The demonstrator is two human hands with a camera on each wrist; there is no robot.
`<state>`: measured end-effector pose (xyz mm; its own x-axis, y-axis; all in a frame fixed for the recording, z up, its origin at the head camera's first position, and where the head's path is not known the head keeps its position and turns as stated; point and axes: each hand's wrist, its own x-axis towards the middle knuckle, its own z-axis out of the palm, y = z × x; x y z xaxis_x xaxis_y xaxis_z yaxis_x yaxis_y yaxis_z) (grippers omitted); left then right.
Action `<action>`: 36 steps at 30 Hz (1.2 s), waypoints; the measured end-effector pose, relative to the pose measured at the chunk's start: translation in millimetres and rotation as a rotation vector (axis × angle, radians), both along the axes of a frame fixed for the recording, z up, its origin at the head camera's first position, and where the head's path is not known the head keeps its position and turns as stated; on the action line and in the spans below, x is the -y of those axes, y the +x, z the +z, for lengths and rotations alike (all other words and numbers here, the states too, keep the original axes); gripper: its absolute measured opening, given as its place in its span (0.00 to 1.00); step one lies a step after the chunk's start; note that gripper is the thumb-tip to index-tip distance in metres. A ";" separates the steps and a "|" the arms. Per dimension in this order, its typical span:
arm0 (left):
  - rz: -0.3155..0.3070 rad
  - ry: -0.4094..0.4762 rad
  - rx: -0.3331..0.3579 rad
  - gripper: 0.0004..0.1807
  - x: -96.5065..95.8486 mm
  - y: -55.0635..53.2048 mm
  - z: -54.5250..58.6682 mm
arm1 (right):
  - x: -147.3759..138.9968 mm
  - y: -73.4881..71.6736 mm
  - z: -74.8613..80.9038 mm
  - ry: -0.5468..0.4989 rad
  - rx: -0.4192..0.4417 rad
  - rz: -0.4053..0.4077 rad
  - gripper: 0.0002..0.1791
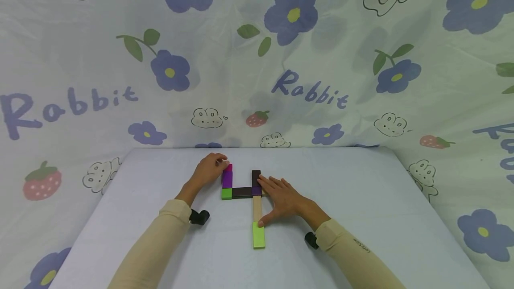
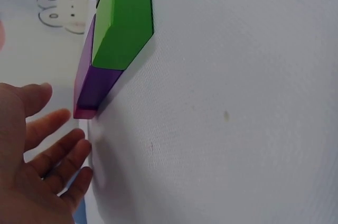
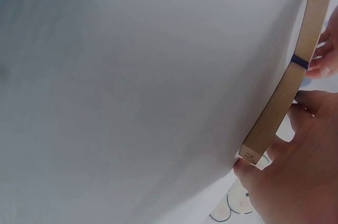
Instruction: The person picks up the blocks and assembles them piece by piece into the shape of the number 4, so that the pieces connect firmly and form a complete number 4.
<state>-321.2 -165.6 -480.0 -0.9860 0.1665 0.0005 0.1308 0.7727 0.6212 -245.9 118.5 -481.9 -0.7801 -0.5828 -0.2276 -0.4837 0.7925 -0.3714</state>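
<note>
Coloured blocks lie joined in the shape of a 4. The left column has a magenta block, a purple block and a green block. A black block bridges to the right column: another black block, a dark purple one, a bare wood one and a lime block. My left hand is at the magenta end, fingers loosely bent around nothing. My right hand spreads along the right column, fingertips by the upper black block, thumb by the lime one.
The blocks lie on a white-covered table. Behind it hangs a patterned cloth with flowers and rabbits. A black wrist device shows at the left cuff, another at the right cuff.
</note>
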 end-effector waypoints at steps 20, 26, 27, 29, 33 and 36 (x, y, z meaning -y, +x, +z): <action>-0.008 0.032 -0.003 0.21 -0.3 6.2 3.9 | 0.0 -0.3 -2.3 0.010 -0.008 0.003 0.73; -0.022 0.041 0.002 0.22 0.6 11.1 2.9 | -0.2 0.1 -0.5 -0.002 -0.009 0.009 0.73; -0.026 0.046 -0.002 0.23 1.1 12.0 2.2 | -0.2 0.2 -0.2 -0.004 -0.008 0.008 0.73; -0.027 0.050 -0.012 0.23 2.2 13.8 0.8 | -0.2 0.4 0.2 -0.008 -0.006 0.008 0.73; -0.041 0.054 -0.055 0.24 3.9 16.7 -0.1 | -0.1 0.7 0.4 -0.005 -0.006 0.009 0.73; -0.060 0.056 -0.083 0.25 2.9 20.3 3.2 | -0.4 0.8 0.4 -0.003 -0.004 0.006 0.73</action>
<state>-300.8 -168.5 -476.8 -0.9704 0.2230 0.0924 0.2286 0.7260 0.6486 -245.1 118.9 -481.5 -0.7773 -0.5885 -0.2224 -0.4903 0.7881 -0.3721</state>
